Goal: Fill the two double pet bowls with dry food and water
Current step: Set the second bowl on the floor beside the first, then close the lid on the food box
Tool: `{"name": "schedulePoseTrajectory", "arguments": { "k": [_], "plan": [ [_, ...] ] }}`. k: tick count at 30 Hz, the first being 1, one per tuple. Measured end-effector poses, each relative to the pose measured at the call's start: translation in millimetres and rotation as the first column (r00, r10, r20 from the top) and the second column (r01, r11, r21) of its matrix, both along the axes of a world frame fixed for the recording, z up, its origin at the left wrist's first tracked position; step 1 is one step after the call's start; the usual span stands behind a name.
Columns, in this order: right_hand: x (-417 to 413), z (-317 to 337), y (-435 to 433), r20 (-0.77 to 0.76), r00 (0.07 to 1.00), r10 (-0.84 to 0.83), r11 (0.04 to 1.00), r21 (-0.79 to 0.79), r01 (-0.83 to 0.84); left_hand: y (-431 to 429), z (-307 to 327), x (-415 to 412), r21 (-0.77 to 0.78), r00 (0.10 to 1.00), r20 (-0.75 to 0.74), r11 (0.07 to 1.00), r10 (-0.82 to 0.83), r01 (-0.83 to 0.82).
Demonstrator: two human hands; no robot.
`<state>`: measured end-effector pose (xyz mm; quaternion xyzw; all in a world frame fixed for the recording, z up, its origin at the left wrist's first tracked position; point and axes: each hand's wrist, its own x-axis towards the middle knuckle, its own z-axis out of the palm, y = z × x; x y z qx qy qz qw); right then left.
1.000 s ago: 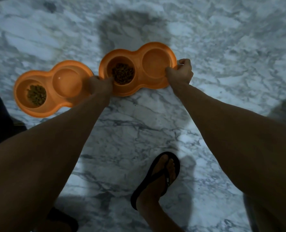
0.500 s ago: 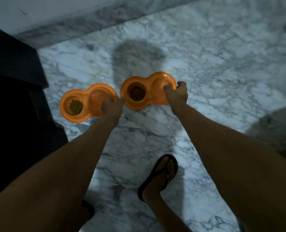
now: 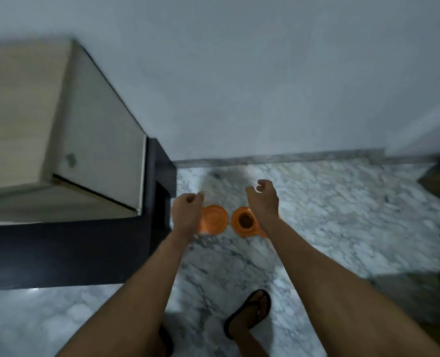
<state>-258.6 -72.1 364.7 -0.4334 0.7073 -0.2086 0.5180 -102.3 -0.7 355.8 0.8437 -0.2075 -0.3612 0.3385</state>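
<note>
1. The left hand (image 3: 188,215) hung with its fingers loosely curled, gripping nothing.
2. The right hand (image 3: 262,199) was also loosely curled and empty, its thumb apart from the fingers.
3. Two orange double pet bowls stood side by side on the marble floor (image 3: 342,215), near the wall (image 3: 265,99).
4. The left bowl (image 3: 213,219) was partly hidden behind the left hand. Whether its visible compartment held water could not be told.
5. The right bowl (image 3: 235,222) held brown dry food (image 3: 245,221) in its visible compartment. The right forearm covered the rest.
6. A pale cabinet (image 3: 97,150) stood to the left, and a foot in a black flip-flop (image 3: 249,315) stood nearer the camera.
</note>
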Motion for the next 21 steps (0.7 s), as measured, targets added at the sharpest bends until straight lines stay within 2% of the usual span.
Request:
{"name": "schedulePoseTrajectory", "arguments": {
  "k": [7, 11, 14, 21],
  "plan": [
    [93.6, 122.3, 54.1, 0.060, 0.988, 0.139, 0.983, -0.133, -0.130, 68.9, 113.5, 88.2, -0.118, 0.996, 0.085, 0.993, 0.023, -0.013],
    [167.1, 165.9, 93.8, 0.058, 0.976, 0.210, 0.960, -0.200, -0.195, 111.1, 156.9, 160.0, -0.240, 0.991, -0.001, 0.962, 0.132, -0.129],
    [224.5, 190.3, 130.0, 0.013, 0.974, 0.227, 0.944, -0.251, -0.216, 149.3, 184.9, 216.5, -0.322, 0.987, 0.011, 0.935, 0.159, -0.147],
    [354.1, 229.6, 203.0, 0.057, 0.940, 0.337, 0.898, -0.320, -0.303, 238.6, 237.8, 349.4, -0.308, 0.971, 0.094, 0.933, 0.222, -0.183]
  ]
}}
